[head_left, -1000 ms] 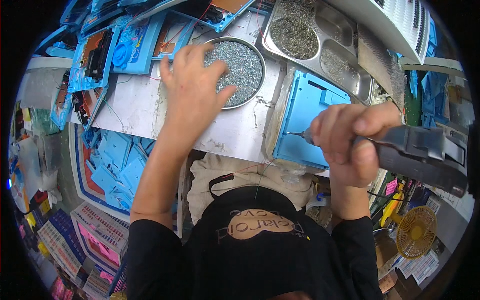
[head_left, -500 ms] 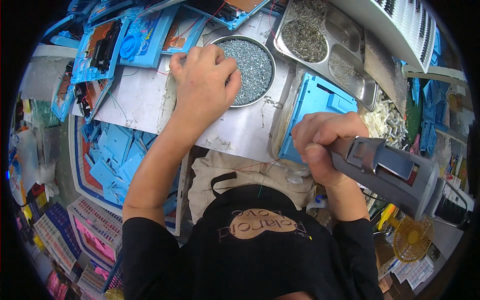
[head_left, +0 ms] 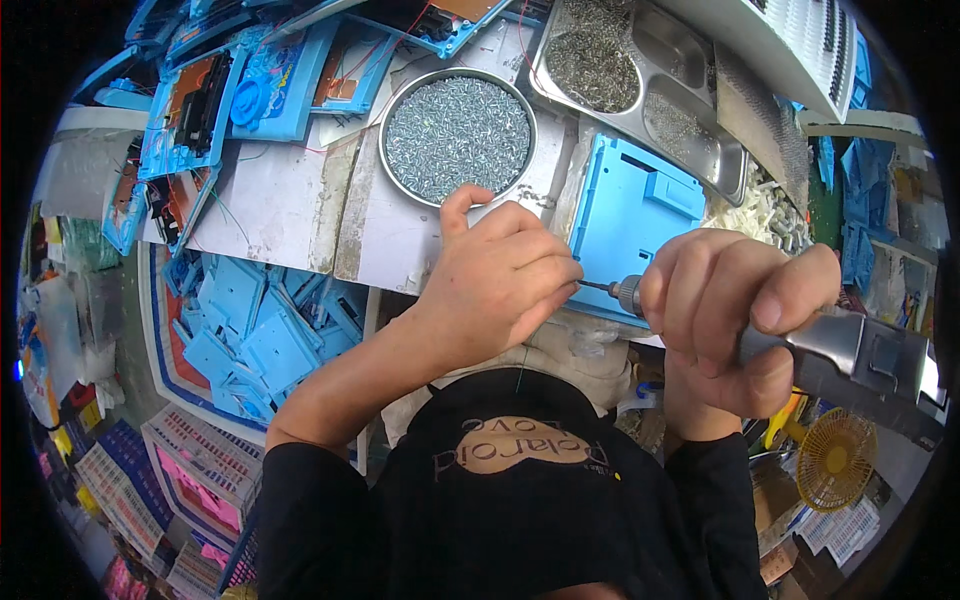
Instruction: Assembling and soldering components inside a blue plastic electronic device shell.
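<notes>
My right hand is wrapped round a grey electric screwdriver, held nearly level with its bit pointing left. At the tip of that bit are the pinched fingertips of my left hand; whatever they hold is hidden. Just behind both hands lies a light blue plastic casing with slots and a raised block, resting on the table. Beyond my left hand stands a round metal bowl full of small silver screws.
A metal compartment tray with small metal parts stands at the back right, near white plastic pieces. Blue casings with boards and red wires crowd the back left. Below the table's left edge sits a bin with blue plastic parts.
My left hand has left the screw bowl and come right and nearer, to the screwdriver's tip. My right hand has moved slightly right with the screwdriver, whose bit now shows pointing left.
</notes>
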